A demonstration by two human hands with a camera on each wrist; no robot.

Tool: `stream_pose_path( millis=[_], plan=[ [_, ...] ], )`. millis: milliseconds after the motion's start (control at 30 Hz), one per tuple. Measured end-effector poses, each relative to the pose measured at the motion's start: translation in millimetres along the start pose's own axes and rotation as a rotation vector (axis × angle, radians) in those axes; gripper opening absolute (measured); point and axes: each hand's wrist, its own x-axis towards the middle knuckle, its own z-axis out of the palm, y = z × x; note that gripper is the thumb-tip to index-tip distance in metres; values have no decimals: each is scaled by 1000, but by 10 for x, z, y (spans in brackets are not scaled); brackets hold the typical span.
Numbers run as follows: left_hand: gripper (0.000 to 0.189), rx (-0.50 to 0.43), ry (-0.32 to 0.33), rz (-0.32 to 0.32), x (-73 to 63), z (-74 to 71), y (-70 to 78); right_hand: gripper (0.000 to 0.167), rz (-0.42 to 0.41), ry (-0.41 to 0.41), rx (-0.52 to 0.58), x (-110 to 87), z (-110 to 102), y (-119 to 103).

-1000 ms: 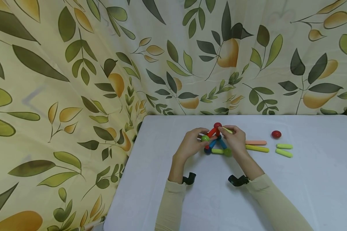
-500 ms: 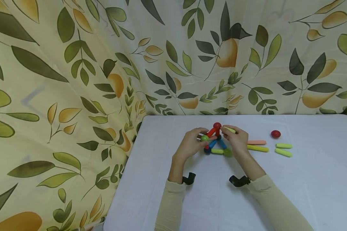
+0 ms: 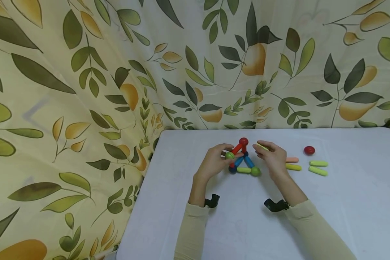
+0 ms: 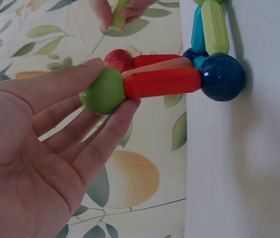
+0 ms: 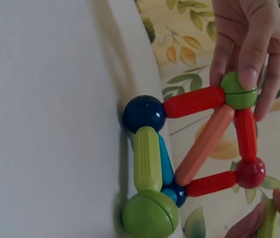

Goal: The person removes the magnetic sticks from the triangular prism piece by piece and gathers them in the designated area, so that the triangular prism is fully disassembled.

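Observation:
My left hand (image 3: 212,161) holds a green ball (image 5: 239,92) at the upper corner of a magnetic ball-and-rod frame, thumb and fingers around it. From that ball run red rods (image 5: 194,101) and a long salmon rod (image 5: 205,144). A red ball (image 5: 250,172) forms the other upper corner. The base is a triangle with a dark blue ball (image 5: 144,114), a smaller dark blue ball at the back, another green ball (image 5: 149,214), blue rods and a light green rod. My right hand (image 3: 273,157) pinches a loose light green rod (image 5: 267,221), to the right of the frame.
Right of my right hand lie a salmon rod (image 3: 292,159) and a yellow rod (image 3: 293,167), partly hidden by it. Farther right are two light green rods (image 3: 318,170) and a red ball (image 3: 309,150). A leaf-patterned curtain (image 3: 195,65) borders the white table (image 3: 234,231).
My right hand has drawn away to the right from the frame's red ball, taking the light green rod with it. My left hand stays on the green ball.

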Motion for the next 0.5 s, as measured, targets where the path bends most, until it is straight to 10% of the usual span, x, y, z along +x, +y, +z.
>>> stream_pose_path(
  millis=[500],
  plan=[
    [45,12,14,1,-13,22,-3,48,-30,18,-175,-78,-431,-61]
  ],
)
